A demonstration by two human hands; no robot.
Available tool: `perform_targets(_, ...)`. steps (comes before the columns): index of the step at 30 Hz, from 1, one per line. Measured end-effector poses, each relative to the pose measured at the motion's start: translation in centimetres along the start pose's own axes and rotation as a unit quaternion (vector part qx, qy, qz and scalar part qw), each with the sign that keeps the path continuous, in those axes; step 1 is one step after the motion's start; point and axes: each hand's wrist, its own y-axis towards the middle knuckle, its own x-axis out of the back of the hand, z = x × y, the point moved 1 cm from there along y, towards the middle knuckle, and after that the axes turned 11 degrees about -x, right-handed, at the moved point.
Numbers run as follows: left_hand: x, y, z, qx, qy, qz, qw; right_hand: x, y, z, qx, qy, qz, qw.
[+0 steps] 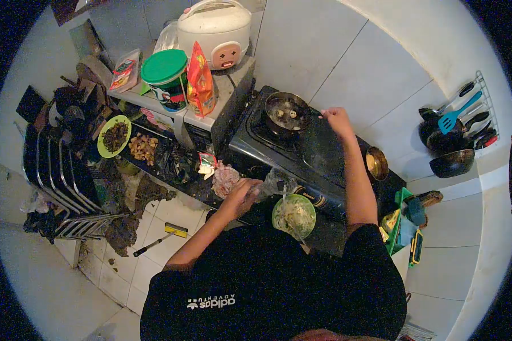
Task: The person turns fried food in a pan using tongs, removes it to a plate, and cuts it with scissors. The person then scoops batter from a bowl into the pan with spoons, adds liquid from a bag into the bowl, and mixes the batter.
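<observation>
Two bare hands work over a dark gas stove (301, 145) in the head view. The right hand (337, 120) reaches beside a small pot (287, 111) on the burner, fingers curled close together near its handle; whether they pinch it I cannot tell. The left hand (242, 193) grips a clear plastic bag (273, 183), fingers closed around it, just above a green bowl (293, 216) of pale shredded food at the stove's front edge. A white rice cooker (215, 31) stands behind.
</observation>
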Motion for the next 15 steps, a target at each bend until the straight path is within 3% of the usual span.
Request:
perform_targets(2,0.0,0.0,-0.1,0.001,0.002,-0.002,1.000,0.0,-1.2,2.3,-0.004,-0.145,-0.016,0.989)
perform_targets(3,-0.1,-0.1,0.0,0.002,0.005,-0.004,1.000,-0.1,-1.1,2.2,-0.004,-0.145,-0.016,0.989)
perform_targets(5,-0.4,-0.3,0.3,-0.003,0.005,-0.010,1.000,-0.5,-1.0,2.1,0.112,-0.214,-0.018,0.970)
perform_targets(10,-1.1,-0.6,1.8,-0.023,0.023,-0.001,0.999,-1.0,-5.4,4.9,0.194,-0.228,-0.085,0.950)
perform_targets(12,-1.4,-0.9,1.6,0.032,-0.007,0.015,0.999,-0.7,-6.6,5.8,0.219,-0.262,-0.117,0.932)
perform_targets(14,-0.3,0.1,0.2,-0.002,0.014,-0.009,1.000,-0.4,-7.5,6.2,0.256,-0.302,-0.123,0.910)
perform_targets(15,1.2,1.3,-2.1,0.023,0.003,0.005,1.000,-0.2,-8.0,6.3,0.262,-0.301,-0.135,0.907)
